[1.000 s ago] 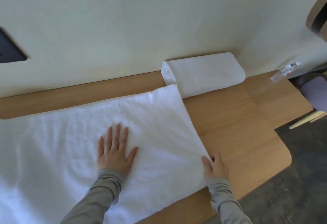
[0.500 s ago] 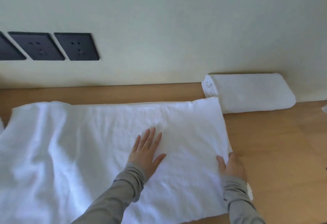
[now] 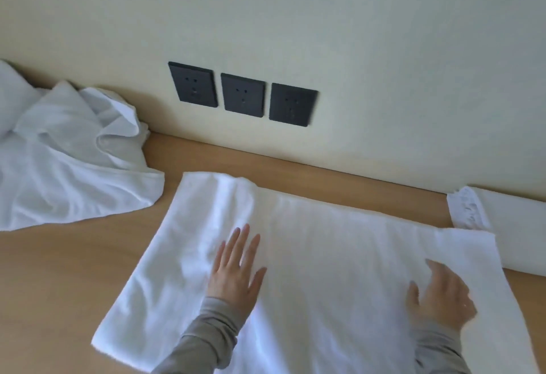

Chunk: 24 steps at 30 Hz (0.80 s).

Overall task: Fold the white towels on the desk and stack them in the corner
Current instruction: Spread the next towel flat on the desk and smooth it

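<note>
Head view looks down on a wooden surface (image 3: 59, 285) that runs along a pale wall (image 3: 354, 48). A flat towel (image 3: 339, 255), white, lies spread across the middle and right of the surface, its long edge near the wall and its near part running out of the bottom of the frame. The left corner by the wall is slightly rumpled, with a soft ridge running down from it.

The left hand (image 3: 236, 273) lies palm down on the flat towel, left of its middle, fingers straight and a little fanned, thumb out to the right. The right hand (image 3: 440, 300) rests palm down on the same towel close to its right edge, fingers loosely spread and pointing up and left (it is blurred, so how firmly it presses cannot be told). Neither hand pinches any cloth. Both arms wear grey sleeves (image 3: 206, 338).

A folded towel (image 3: 520, 232), thick and neat, sits at the right against the wall, its layered end facing left; the far right corner of the flat towel overlaps its near side. At the far left a crumpled towel (image 3: 65, 167) is heaped against the wall, one loose flap reaching toward the flat towel but apart from it, with bare wood between.

Three dark sockets (image 3: 243, 95) sit in a row on the wall above the surface.
</note>
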Available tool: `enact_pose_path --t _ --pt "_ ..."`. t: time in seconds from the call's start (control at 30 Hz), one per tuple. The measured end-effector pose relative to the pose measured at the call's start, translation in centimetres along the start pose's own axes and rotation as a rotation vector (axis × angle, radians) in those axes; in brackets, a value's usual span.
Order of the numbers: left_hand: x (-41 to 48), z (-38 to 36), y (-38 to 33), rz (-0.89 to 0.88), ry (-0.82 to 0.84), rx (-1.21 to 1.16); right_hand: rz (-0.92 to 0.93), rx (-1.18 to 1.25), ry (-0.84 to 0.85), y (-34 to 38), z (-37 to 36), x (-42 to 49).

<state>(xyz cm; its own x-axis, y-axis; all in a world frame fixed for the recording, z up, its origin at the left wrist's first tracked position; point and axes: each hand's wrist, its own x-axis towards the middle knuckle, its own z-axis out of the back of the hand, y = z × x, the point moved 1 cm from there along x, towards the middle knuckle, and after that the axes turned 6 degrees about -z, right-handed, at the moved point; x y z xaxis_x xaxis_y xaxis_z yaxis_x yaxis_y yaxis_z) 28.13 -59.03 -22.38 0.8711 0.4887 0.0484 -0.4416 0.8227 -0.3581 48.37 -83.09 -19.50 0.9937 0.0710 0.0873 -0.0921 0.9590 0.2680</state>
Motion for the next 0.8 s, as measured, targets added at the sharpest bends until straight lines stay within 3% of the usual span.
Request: enact_pose_path --t 0.13,0.27,0.43,0.6,0.8 --pt "-0.8 3.2 7.4 0.377 -0.21 -0.112 0.369 0.212 0.19 13.5 -4.0 -2.2" --pt "-1.8 4.5 12.5 0.643 -0.112 -0.133 0.584 0.227 0.429 25.2 -7.2 -4.9" --pt "-2.7 3.5 14.8 0.679 -0.008 -0.228 0.722 0.06 0.588 35.4 -10.2 -6.5" --pt "-2.0 3.4 16.2 0.676 0.009 -0.393 0.7 -0.138 0.691 39.0 -13.0 -6.1" --pt "-0.2 4.0 17.5 0.725 0.065 -0.631 0.657 0.026 0.67 39.6 -14.4 -5.6"
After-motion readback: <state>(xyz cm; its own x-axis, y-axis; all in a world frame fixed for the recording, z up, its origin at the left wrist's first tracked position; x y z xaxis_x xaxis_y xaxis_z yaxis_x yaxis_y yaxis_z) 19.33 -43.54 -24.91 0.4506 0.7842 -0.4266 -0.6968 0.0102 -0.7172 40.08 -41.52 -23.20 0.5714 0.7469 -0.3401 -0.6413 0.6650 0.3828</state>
